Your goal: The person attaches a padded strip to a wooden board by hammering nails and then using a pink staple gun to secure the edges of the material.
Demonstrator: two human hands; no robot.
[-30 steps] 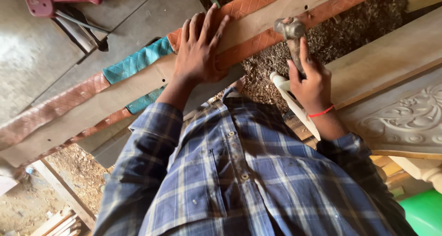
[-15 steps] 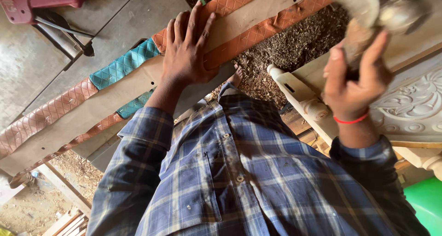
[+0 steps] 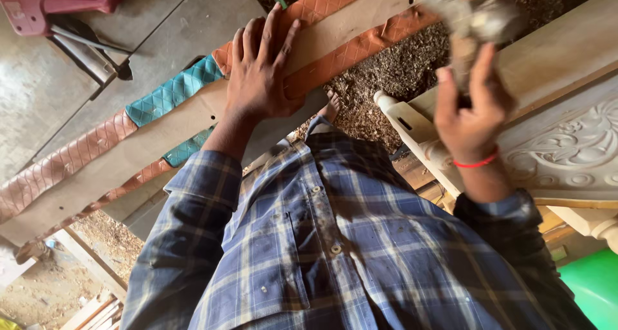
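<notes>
My left hand [image 3: 261,72] lies flat with fingers spread on a long wooden strip [image 3: 161,137] whose edges are wrapped in quilted orange-brown and teal padding [image 3: 174,95]. My right hand [image 3: 473,111], with a red band at the wrist, grips the handle of a hammer [image 3: 479,18]. The hammer is lifted high and its metal head is blurred. It hangs to the right of the strip, above a carved pale wooden furniture piece [image 3: 566,150].
Wood shavings [image 3: 393,69] cover the floor between the strip and the carved piece. A red plastic stool [image 3: 58,1] and metal tools [image 3: 96,43] lie at the top left. My bare foot [image 3: 331,104] shows below the strip. Something green [image 3: 595,285] sits at the bottom right.
My right hand has swung the hammer up and to the right, away from the strip. The left hand has stayed pressed on the strip.
</notes>
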